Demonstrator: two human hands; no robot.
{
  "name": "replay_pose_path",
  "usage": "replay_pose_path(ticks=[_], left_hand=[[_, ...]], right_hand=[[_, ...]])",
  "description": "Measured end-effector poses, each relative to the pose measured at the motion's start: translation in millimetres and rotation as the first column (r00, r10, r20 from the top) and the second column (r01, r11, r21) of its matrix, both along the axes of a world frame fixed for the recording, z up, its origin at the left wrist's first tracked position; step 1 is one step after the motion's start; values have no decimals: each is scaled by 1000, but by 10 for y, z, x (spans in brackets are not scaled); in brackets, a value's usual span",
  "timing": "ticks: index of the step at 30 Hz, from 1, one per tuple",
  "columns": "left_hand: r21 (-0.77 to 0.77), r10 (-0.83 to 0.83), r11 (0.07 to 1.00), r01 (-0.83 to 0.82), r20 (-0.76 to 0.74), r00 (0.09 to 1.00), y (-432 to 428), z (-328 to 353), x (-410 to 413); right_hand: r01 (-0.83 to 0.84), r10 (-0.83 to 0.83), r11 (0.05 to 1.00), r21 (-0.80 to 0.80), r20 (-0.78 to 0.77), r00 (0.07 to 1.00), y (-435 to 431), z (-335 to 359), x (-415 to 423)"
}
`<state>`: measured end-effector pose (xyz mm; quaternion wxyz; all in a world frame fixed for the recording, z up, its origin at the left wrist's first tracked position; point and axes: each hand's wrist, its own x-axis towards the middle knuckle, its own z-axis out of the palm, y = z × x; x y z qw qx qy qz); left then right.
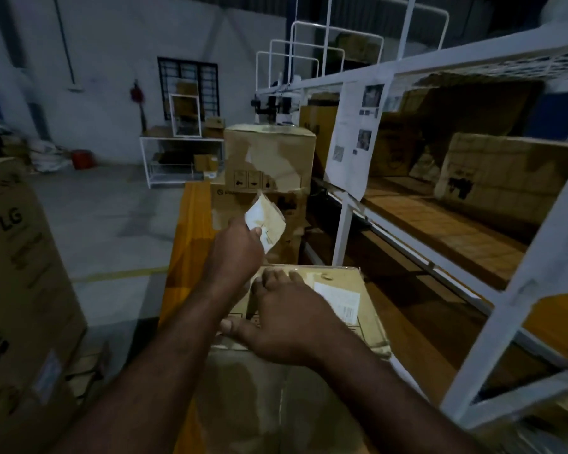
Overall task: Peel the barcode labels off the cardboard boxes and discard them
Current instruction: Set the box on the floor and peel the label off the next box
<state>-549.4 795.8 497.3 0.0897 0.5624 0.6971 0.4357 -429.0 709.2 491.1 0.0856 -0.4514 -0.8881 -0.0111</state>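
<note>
The single head camera (wide-angle) looks forward and down, close above the cardboard box [338,275].

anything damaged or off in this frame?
Yes. The upper box in the stack behind has a pale torn patch on its front face. The label pinched in the left hand carries brown cardboard skin with it. The near box under the right hand is crumpled at its right front corner.

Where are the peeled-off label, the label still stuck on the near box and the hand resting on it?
peeled label [271,222], head view, its crumpled middle.
stuck label [340,301], head view, its white centre.
right hand [289,316], head view, its back.
</note>
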Motion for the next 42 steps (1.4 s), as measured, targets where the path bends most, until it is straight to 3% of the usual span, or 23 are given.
replay_pose_path(ticks=[5,10,12,17,21,27,32,37,42], left_hand=[[13,-1,1000,1,46,999,-32,-64,61],[59,2,998,-7,90,996,-171,-29,68],[81,-5,997,-6,139,990,-271,-8,64],[111,29,993,-51,198,980,-336,-23,-42],[81,-26,997,6,245,969,-305,-28,-34],[161,-70,987,11,371,926,-347,-53,-15],[175,-68,985,6,351,934,-455,-57,-3],[174,-74,985,10,365,928,-544,-49,7],[194,-23,980,-43,326,945,-632,-39,-77]], right_hand=[[-54,51,988,144,26,998,-322,26,231],[136,-136,989,-56,-2,991,-367,23,456],[162,-162,986,-49,-9,987,-208,-10,383],[-19,19,1000,3,-28,999,86,-104,64],[-159,160,987,12,-114,981,41,-141,-64],[-141,140,990,-29,-38,990,-429,-26,139],[-206,201,970,-130,-49,978,-529,91,422],[3,-7,999,51,82,997,-183,71,468],[-306,307,949,-80,-2,952,-653,19,136]])
